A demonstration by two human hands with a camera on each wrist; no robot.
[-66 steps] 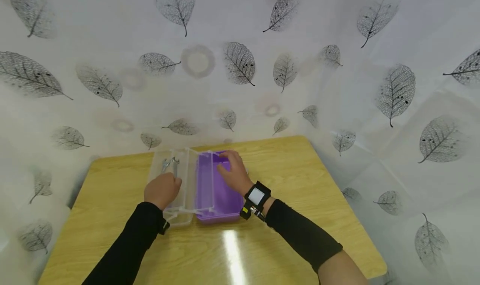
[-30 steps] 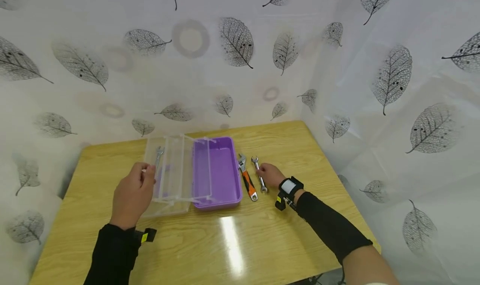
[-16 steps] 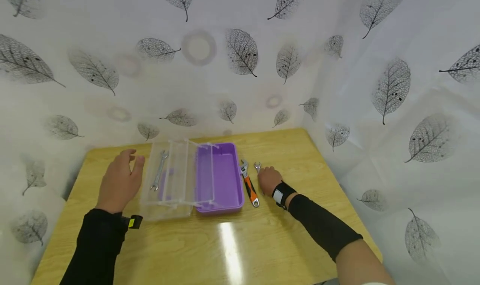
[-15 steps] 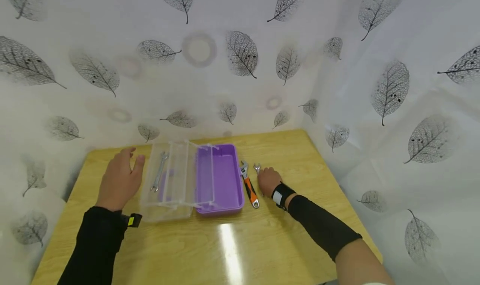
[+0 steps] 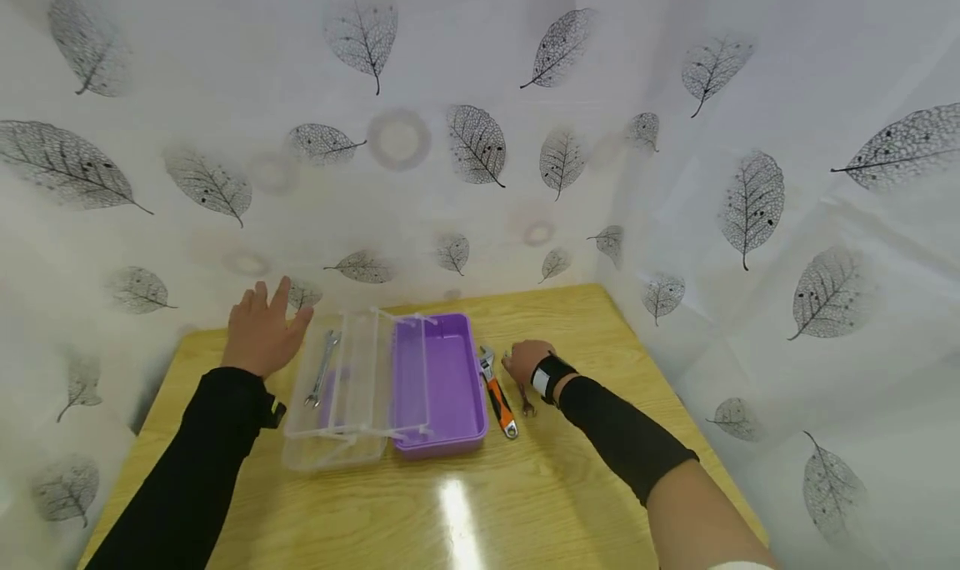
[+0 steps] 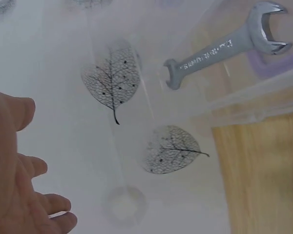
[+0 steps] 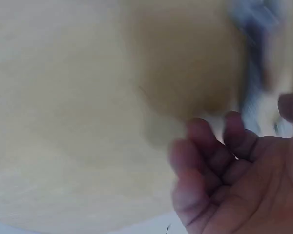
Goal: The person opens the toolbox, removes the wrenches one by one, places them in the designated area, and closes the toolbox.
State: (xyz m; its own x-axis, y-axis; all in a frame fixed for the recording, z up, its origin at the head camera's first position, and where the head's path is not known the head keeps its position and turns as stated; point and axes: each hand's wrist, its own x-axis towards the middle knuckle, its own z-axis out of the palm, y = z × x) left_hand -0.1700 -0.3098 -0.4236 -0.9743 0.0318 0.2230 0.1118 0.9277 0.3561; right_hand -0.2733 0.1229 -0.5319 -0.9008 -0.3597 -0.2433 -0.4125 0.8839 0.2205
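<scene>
Looking down from the head view, the left hand (image 5: 262, 330) hovers with fingers spread wide above the far left part of the desk (image 5: 585, 337), just beside the clear tray (image 5: 330, 420) and holding nothing. A silver wrench (image 5: 322, 368) lies lengthwise in that tray. The purple box (image 5: 446, 387) sits touching the tray's right side. Just right of the box lies an orange-handled adjustable wrench (image 5: 497, 391) on the desk. The right hand (image 5: 525, 360) rests over a small wrench (image 5: 527, 403), whose lower end sticks out beside the wrist; whether the fingers grip it I cannot tell from here. A leaf-printed curtain (image 5: 675, 137) hangs behind and to the right.

From the left wrist view, the left hand (image 6: 14, 180) shows relaxed fingers, apart from everything, and the silver wrench (image 6: 224, 46) lies in the clear tray (image 6: 254, 105) near the top right.

From the right wrist view, the picture is blurred: the right hand (image 7: 234, 175) has its fingers curled above the desk (image 7: 78, 97), and a grey smear at the top right may be the small wrench, though contact cannot be told.
</scene>
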